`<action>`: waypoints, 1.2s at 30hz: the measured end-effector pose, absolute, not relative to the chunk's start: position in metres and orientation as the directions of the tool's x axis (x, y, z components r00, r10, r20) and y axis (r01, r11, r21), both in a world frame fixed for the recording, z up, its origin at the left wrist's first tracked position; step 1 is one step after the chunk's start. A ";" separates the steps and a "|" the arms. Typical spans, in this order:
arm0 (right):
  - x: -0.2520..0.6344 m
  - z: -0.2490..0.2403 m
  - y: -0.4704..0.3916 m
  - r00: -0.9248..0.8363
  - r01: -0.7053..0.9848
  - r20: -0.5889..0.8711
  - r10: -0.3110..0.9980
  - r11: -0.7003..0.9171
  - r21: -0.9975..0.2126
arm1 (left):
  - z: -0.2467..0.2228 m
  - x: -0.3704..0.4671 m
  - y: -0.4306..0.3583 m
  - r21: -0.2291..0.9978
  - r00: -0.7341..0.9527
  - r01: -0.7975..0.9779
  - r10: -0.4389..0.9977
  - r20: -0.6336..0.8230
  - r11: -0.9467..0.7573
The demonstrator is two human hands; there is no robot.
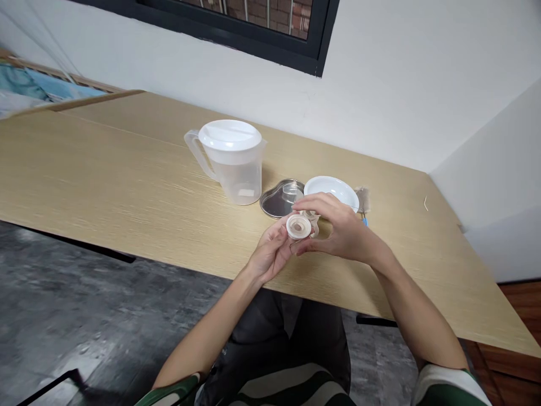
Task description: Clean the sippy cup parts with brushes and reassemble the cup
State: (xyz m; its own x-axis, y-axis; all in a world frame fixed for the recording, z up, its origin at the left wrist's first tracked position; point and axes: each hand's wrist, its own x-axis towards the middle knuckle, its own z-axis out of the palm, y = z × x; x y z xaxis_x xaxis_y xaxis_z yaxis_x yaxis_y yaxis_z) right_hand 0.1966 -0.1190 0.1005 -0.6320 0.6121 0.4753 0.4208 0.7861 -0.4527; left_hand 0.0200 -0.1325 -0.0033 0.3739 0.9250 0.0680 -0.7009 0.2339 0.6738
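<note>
Above the table, in front of my body, both hands are around a small round translucent plastic piece with a pale rim and a ringed, hollow-looking middle. A further clear, curved part shows just behind it; whether the two are joined I cannot tell. My left hand holds the piece from the left and below, thumb close to its rim. From the right, my right hand curls about it, fingers above and thumb below. Behind the hands lie a kidney-shaped metal tray with a clear plastic item in it, and a white bowl.
A translucent lidded pitcher stands left of the tray, handle to the left. Right of the bowl are a greyish packet and a small blue item. A thin white strip lies farther right. The wooden table meets a white wall.
</note>
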 end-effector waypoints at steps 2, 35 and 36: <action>0.198 0.104 -0.121 -0.660 0.463 0.385 0.645 0.753 -0.468 | -0.004 0.021 -0.132 0.663 0.371 -0.711 0.926 0.069 0.235; 0.203 0.074 -0.134 -0.289 0.402 0.277 0.916 0.379 -0.833 | 0.032 0.012 -0.136 0.937 0.149 -0.327 0.972 0.181 -0.125; 0.201 0.072 -0.135 -0.275 0.393 0.291 0.916 0.383 -0.836 | 0.032 0.013 -0.136 0.934 0.126 -0.316 0.969 0.213 -0.164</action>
State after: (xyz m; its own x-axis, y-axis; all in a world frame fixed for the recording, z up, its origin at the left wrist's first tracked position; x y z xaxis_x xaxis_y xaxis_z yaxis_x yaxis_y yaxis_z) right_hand 0.2013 -0.1346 0.0723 -0.2750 0.9164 0.2909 0.3932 0.3834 -0.8357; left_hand 0.0130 -0.1361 0.0324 0.1255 0.9690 0.2128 -0.3158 -0.1643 0.9345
